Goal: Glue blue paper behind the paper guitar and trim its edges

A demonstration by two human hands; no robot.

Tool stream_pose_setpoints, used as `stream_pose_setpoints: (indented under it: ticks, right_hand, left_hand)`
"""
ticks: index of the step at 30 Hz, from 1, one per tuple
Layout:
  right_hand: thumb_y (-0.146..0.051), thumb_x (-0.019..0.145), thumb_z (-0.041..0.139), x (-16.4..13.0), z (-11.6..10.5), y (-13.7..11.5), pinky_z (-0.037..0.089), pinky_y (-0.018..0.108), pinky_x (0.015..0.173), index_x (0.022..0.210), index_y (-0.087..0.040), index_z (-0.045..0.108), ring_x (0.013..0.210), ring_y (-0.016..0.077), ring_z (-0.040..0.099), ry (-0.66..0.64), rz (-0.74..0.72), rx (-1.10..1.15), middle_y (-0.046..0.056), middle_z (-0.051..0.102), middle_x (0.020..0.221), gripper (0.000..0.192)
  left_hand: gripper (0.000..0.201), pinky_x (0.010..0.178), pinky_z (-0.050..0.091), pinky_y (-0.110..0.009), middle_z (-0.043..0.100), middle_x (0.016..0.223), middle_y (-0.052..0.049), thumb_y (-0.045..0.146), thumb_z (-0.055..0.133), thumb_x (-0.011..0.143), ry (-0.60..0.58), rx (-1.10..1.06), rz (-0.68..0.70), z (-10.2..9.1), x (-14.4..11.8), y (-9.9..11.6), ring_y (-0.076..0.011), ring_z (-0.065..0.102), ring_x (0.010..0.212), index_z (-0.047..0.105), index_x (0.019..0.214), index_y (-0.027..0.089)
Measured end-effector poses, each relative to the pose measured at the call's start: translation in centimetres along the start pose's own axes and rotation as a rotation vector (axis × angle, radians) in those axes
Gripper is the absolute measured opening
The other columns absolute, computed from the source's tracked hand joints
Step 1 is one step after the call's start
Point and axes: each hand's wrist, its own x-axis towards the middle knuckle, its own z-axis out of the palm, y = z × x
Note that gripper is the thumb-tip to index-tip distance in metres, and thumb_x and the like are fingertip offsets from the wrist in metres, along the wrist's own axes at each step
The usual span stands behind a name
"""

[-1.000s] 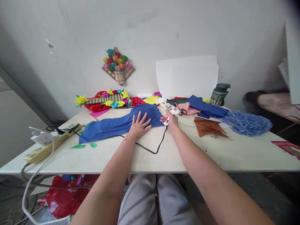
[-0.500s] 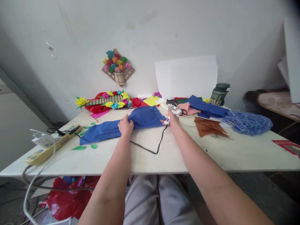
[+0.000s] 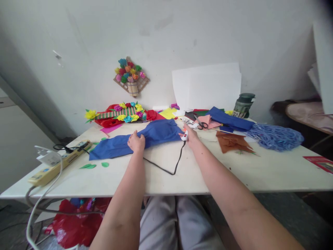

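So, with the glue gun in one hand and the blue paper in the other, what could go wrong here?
1. The right hand holds the glue gun right at the edge of the blue paper; a hot tip could perhaps mark it or burn fingers.
2. The black cord loops across the table; an arm might snag it.
3. The left hand bunches the paper, which may crease or tear.

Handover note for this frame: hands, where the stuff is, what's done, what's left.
Left hand: grip closed on the blue paper sheet, which is bunched up off the table.
Right hand: grip on the white glue gun at the sheet's right edge; its black cord loops toward the table's front.
Scissors lie behind the gun.
Done: no glue seen on the sheet.
Left: gluing and shaping the sheet, probably.
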Motion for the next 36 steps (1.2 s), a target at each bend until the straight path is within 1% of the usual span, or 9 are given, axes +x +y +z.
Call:
stream_pose_setpoints:
  ticks: [5,9,11,14,17,21,26,31,36]
  right_hand:
    - [-0.035,0.071,0.069,0.3,0.1,-0.4,0.053,0.024,0.051,0.092,-0.016,0.06,0.06,0.0147,0.067,-0.019,-0.074,0.135,0.004,0.065,0.088,0.03]
    - [-0.029,0.075,0.065,0.6,0.0,-1.1,0.054,0.024,0.059,0.091,-0.016,0.06,0.061,0.0124,0.067,-0.039,-0.146,0.243,0.002,0.066,0.088,0.021]
    - [-0.029,0.075,0.065,0.9,-0.2,-1.2,0.054,0.025,0.062,0.091,-0.016,0.061,0.063,0.0125,0.067,-0.047,-0.192,0.275,0.002,0.066,0.087,0.021]
    - [-0.031,0.074,0.066,1.4,-0.6,-1.3,0.054,0.026,0.065,0.091,-0.015,0.062,0.066,0.0131,0.068,-0.059,-0.264,0.305,0.003,0.066,0.088,0.024]
    - [-0.033,0.071,0.067,1.8,-0.8,-1.4,0.054,0.025,0.069,0.089,-0.014,0.062,0.07,0.0134,0.068,-0.069,-0.316,0.314,0.003,0.067,0.09,0.026]
    - [-0.033,0.069,0.067,2.3,-1.3,-1.7,0.053,0.026,0.071,0.091,-0.015,0.062,0.072,0.0136,0.068,-0.035,-0.368,0.348,0.004,0.066,0.093,0.029]
    - [-0.033,0.071,0.066,3.0,-1.9,-1.8,0.053,0.023,0.066,0.092,-0.015,0.063,0.072,0.0123,0.068,0.088,-0.375,0.322,0.002,0.066,0.089,0.028]
    - [-0.035,0.069,0.068,3.2,-2.2,-1.7,0.049,0.018,0.046,0.086,-0.013,0.062,0.064,0.0126,0.065,0.254,-0.34,0.171,0.002,0.065,0.076,0.028]
    - [-0.04,0.072,0.067,1.4,-1.9,-2.3,0.045,0.021,0.035,0.095,-0.014,0.06,0.045,0.0136,0.061,0.109,-0.335,0.105,0.002,0.066,0.071,0.036]
  left_hand:
    - [0.048,0.105,0.028,-0.044,0.058,0.124,-0.012,0.036,0.048,0.083,-0.013,-0.011,0.138,0.4,-0.2,0.3,-0.0252,0.048,0.12,0.051,0.127,0.019]
    - [0.045,0.109,0.021,-0.045,0.053,0.131,-0.006,0.042,0.047,0.085,-0.047,-0.038,0.382,1.1,-0.4,0.5,-0.0225,0.04,0.128,0.052,0.127,0.025]
    - [0.053,0.11,0.017,-0.045,0.046,0.138,-0.003,0.049,0.05,0.082,-0.124,-0.032,0.543,1.2,-0.7,0.6,-0.0222,0.034,0.132,0.047,0.13,0.028]
    - [0.078,0.111,0.011,-0.05,0.035,0.145,-0.004,0.06,0.058,0.071,-0.291,0.036,0.773,1.0,-1.1,0.7,-0.0254,0.026,0.135,0.035,0.139,0.03]
    - [0.09,0.109,0.0,-0.057,0.033,0.146,-0.005,0.06,0.064,0.064,-0.34,0.135,0.94,0.8,-1.4,0.8,-0.0295,0.022,0.137,0.029,0.142,0.029]
    - [0.066,0.109,-0.005,-0.056,0.044,0.139,-0.004,0.036,0.06,0.076,-0.283,0.184,0.96,1.1,-1.4,0.6,-0.0254,0.031,0.134,0.038,0.137,0.03]
    - [0.05,0.111,0.005,-0.056,0.051,0.132,-0.001,0.013,0.05,0.079,-0.265,0.198,0.991,2.4,-1.3,1.1,-0.022,0.039,0.129,0.053,0.125,0.032]
    - [0.033,0.11,0.018,-0.051,0.058,0.125,-0.003,0.023,0.049,0.085,-0.264,0.138,1.064,3.1,-1.9,1.8,-0.0223,0.044,0.125,0.063,0.114,0.028]
    - [0.031,0.1,0.038,-0.03,0.062,0.12,-0.001,0.031,0.043,0.089,-0.337,0.096,1.013,2.8,-2.6,2.2,-0.0166,0.053,0.116,0.066,0.109,0.027]
